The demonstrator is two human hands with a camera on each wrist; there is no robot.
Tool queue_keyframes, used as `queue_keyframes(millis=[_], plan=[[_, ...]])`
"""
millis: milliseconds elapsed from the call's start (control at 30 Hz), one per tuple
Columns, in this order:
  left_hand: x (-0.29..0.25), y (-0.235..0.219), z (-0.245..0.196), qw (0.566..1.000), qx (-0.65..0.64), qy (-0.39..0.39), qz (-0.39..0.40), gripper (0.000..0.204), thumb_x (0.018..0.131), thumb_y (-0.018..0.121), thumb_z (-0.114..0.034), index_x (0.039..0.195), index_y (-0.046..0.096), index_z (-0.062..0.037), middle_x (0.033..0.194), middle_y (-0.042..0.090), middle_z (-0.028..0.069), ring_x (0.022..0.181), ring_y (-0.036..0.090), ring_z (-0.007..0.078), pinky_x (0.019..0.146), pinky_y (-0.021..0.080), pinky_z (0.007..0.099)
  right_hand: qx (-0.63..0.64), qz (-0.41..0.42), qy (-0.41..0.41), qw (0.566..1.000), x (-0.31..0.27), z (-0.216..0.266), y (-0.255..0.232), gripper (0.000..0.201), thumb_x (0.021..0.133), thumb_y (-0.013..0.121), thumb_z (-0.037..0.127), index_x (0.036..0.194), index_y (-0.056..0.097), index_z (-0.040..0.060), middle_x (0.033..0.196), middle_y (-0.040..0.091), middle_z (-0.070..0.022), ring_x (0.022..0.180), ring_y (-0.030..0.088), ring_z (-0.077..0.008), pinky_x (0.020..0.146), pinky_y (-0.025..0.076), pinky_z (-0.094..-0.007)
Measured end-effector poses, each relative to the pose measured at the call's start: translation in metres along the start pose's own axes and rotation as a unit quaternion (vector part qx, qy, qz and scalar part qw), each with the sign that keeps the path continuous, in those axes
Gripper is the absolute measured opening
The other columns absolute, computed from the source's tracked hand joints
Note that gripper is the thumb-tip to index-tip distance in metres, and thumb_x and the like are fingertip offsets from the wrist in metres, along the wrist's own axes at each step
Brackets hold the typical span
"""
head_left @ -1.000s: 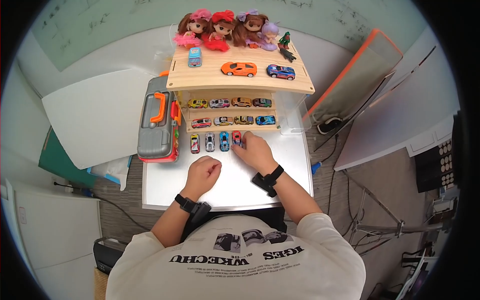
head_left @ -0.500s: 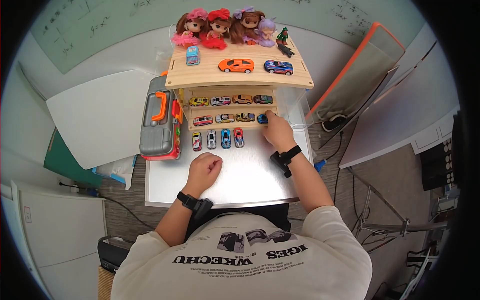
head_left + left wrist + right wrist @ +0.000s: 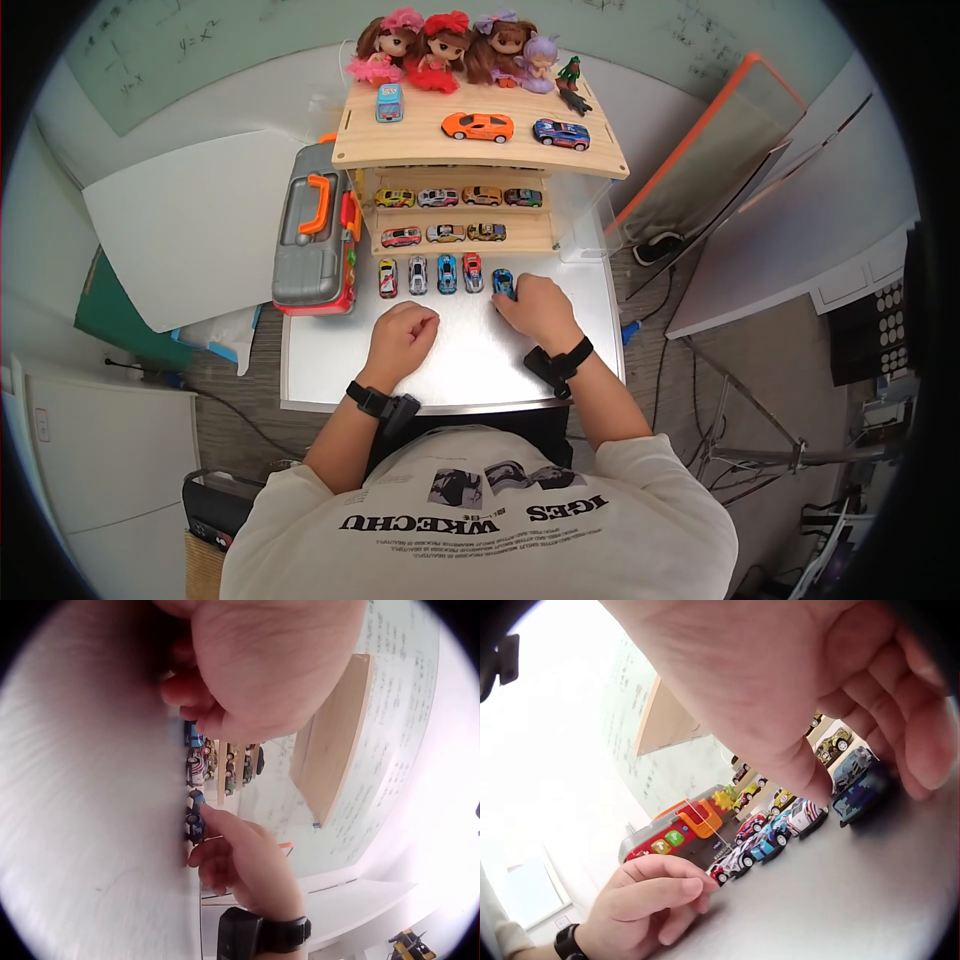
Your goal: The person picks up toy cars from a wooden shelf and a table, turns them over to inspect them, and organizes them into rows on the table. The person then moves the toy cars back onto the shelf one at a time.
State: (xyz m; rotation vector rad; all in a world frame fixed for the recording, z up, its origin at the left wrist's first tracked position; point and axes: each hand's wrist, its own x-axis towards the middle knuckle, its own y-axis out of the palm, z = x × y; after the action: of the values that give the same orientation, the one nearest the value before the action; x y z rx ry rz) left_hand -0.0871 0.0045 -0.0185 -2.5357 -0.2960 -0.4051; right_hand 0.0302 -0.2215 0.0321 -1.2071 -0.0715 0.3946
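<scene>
My right hand (image 3: 540,312) pinches a blue toy car (image 3: 503,283) at the right end of a row on the silver table (image 3: 460,370). In the right wrist view the thumb is on one side of this blue car and the fingers curl round the other. Left of it stand a red and blue toy car (image 3: 472,272), a light blue toy car (image 3: 446,274), a silver toy car (image 3: 417,275) and a white and red toy car (image 3: 388,279). My left hand (image 3: 402,338) rests loosely curled on the table in front of the row, holding nothing.
Behind the row, a wooden shelf (image 3: 400,150) holds toy cars on two inner tiers. Dolls, small figures and larger cars sit on its top. A grey toolbox (image 3: 312,255) with an orange handle stands at the left, a clear plastic box (image 3: 585,235) at the right.
My right hand went from the red and blue car up to the shelf's lower tier, took the blue car off its right end and brought it down to the row. My left hand stayed put.
</scene>
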Motion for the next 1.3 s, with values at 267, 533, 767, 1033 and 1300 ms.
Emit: queue_keyframes(millis=[267, 533, 767, 1033, 1300], plan=[[0.0, 0.0, 0.001, 1.0, -0.01, 0.002, 0.003, 0.005, 0.088, 0.073, -0.006, 0.09, 0.075, -0.0021, 0.078, 0.067, 0.0097, 0.063, 0.064, 0.0232, 0.06, 0.051, 0.0354, 0.015, -0.01, 0.006, 1.0, 0.02, 0.005, 0.003, 0.045, 0.088, 0.069, 0.039, 0.095, 0.073, -0.0053, 0.091, 0.075, -0.027, 0.087, 0.074, -0.0438, 0.08, 0.06, -0.0501], [-0.001, 0.001, 0.006, 0.999, -0.044, 0.02, -0.013, 0.005, 0.087, 0.074, -0.004, 0.09, 0.074, -0.0008, 0.078, 0.067, 0.0095, 0.06, 0.06, 0.0212, 0.058, 0.049, 0.033, -0.01, -0.035, 0.022, 0.999, 0.04, 0.021, -0.014, 0.044, 0.09, 0.07, 0.04, 0.096, 0.073, -0.0035, 0.092, 0.074, -0.0277, 0.089, 0.074, -0.0444, 0.079, 0.06, -0.0508], [-0.003, 0.001, 0.009, 0.999, -0.043, 0.011, 0.004, 0.006, 0.088, 0.072, -0.009, 0.09, 0.074, -0.0043, 0.085, 0.07, 0.0111, 0.07, 0.069, 0.0294, 0.065, 0.056, 0.0385, 0.027, -0.089, -0.13, 0.987, 0.087, 0.016, -0.017, 0.031, 0.09, 0.073, 0.029, 0.106, 0.074, 0.0022, 0.097, 0.075, -0.0234, 0.09, 0.073, -0.0417, 0.081, 0.059, -0.0504], [-0.007, 0.0, 0.005, 0.999, -0.015, 0.03, 0.024, 0.004, 0.087, 0.072, -0.007, 0.089, 0.074, -0.0044, 0.084, 0.069, 0.0108, 0.07, 0.069, 0.0301, 0.065, 0.055, 0.0393, -0.027, -0.088, -0.036, 0.995, 0.061, -0.002, -0.03, 0.035, 0.087, 0.076, 0.036, 0.095, 0.076, 0.0011, 0.087, 0.074, -0.0237, 0.083, 0.073, -0.042, 0.073, 0.058, -0.0491], [-0.008, 0.001, 0.002, 0.999, -0.001, 0.029, 0.045, 0.003, 0.086, 0.072, -0.007, 0.086, 0.072, -0.0044, 0.085, 0.068, 0.0106, 0.074, 0.068, 0.0328, 0.068, 0.056, 0.0426, 0.0, -0.111, 0.094, 0.989, -0.002, -0.018, -0.009, 0.04, 0.087, 0.076, 0.038, 0.088, 0.074, -0.0025, 0.075, 0.072, -0.0242, 0.073, 0.073, -0.0414, 0.067, 0.057, -0.0485]])
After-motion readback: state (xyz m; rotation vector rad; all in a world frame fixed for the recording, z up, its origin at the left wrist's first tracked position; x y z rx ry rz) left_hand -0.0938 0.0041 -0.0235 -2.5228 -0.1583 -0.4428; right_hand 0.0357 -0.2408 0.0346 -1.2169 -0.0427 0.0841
